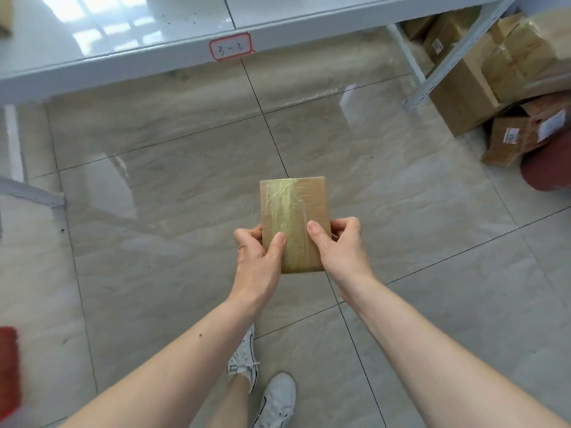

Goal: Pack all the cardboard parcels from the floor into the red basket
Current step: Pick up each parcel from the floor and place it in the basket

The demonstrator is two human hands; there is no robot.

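Two hands hold one flat cardboard parcel [293,217] in mid-air above the tiled floor [154,242], near the centre of the view; the parcel is tan, wrapped lengthwise in glossy clear tape, its long axis running away from the person.

Surroundings: a white metal shelf [123,41] spans the far edge of the view, bearing a red-bordered label [231,46] marked "3-3" on its front lip; a slanted white shelf post [445,66] stands at the far right; behind and beside that post lies a stack of cardboard boxes [494,72] on the floor, some with printed stickers; a dark red rounded object [550,168] sits at the right edge just beside the lowest boxes, its identity unclear; a red object [9,362] shows at the left edge, cut off by the frame; two white sneakers [262,384] stand at the near edge.

Clearance: open floor tiles lie between the shelf front and the sneakers; nothing stands directly beneath the parcel.

Hand pose: both forearms extend forward, bare; the left hand [262,254] grips the parcel's near left edge, thumb on top, fingers curled under; the right hand [340,245] grips the near right edge, thumb laid across the taped face, fingers wrapped round the side.
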